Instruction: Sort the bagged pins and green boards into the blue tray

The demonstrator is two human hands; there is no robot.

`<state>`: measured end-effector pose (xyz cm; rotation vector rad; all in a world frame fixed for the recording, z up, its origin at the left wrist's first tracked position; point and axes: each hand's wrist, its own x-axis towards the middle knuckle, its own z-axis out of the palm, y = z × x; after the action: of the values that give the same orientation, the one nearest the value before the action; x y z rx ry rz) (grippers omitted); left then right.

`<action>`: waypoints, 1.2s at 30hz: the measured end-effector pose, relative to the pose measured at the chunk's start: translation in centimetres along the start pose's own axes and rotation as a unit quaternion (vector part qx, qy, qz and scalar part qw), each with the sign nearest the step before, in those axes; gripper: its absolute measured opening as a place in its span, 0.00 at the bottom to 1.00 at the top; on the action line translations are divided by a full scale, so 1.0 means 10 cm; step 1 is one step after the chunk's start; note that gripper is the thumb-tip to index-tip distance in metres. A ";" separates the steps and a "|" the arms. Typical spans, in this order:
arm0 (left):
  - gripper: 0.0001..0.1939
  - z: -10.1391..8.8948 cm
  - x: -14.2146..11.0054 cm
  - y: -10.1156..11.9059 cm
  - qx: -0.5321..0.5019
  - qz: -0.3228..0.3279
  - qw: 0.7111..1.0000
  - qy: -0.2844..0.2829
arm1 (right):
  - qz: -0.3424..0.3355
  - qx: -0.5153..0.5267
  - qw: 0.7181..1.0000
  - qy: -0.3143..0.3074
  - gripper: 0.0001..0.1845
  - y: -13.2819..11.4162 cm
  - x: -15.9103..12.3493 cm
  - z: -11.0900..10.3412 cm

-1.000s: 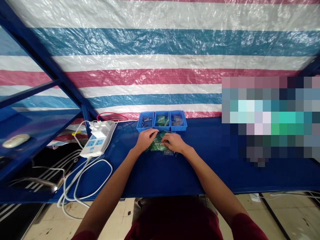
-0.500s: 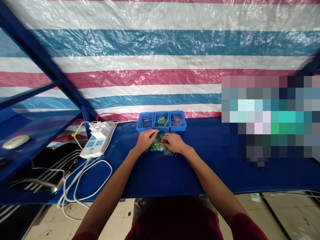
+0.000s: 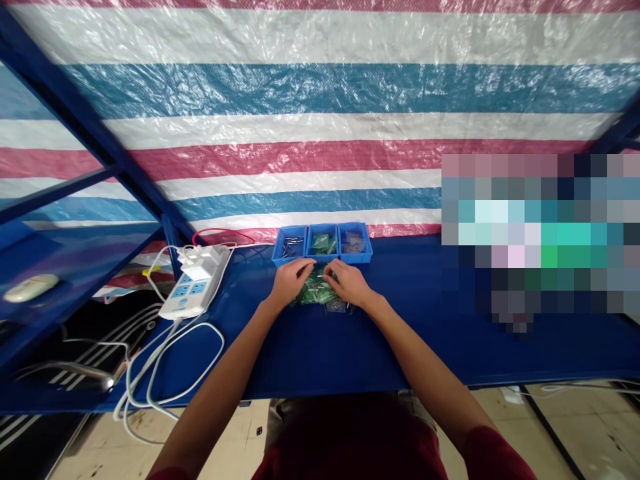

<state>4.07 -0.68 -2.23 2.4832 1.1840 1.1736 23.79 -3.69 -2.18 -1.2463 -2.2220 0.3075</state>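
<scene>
A loose pile of green plastic packets point(image 3: 315, 292) lies on the blue table, with clear packets and thin metal pieces point(image 3: 337, 305) at its right side. Over the pile's left edge is my left hand point(image 3: 291, 280), thumb and fingers drawn together; whatever they pinch is too small to name. My right hand point(image 3: 347, 281) bends over the right side, its fingertips closed near a small pale sliver. Just beyond the hands stand three joined blue bins: the left bin point(image 3: 276, 255) contains metal pieces, the middle bin point(image 3: 323, 258) green packets, the right bin point(image 3: 356, 258) clear packets.
On the left, a white power strip point(image 3: 187, 297) with plugged-in adapters trails looped white cables point(image 3: 223, 340). A computer mouse point(image 3: 31, 287) rests farther left. Striped plastic sheeting point(image 3: 320, 160) hangs behind the table point(image 3: 320, 360). A pixelated patch covers the right side.
My right hand has shifted slightly up and away from the pile, its fingertips rising toward the bins. My left hand stays almost in place.
</scene>
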 end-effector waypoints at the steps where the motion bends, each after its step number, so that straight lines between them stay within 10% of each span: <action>1: 0.14 0.00 0.00 0.01 -0.001 -0.006 1.000 0.007 | 0.004 0.014 1.000 0.014 0.07 0.01 0.00 0.01; 36: 0.18 -0.03 0.01 0.13 -0.055 0.006 0.998 -0.016 | 0.038 0.114 0.985 0.124 0.16 0.06 0.01 0.11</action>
<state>4.66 -1.53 -1.39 2.4218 1.0669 1.1637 23.53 -3.18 -3.24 -1.1765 -1.8747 0.4017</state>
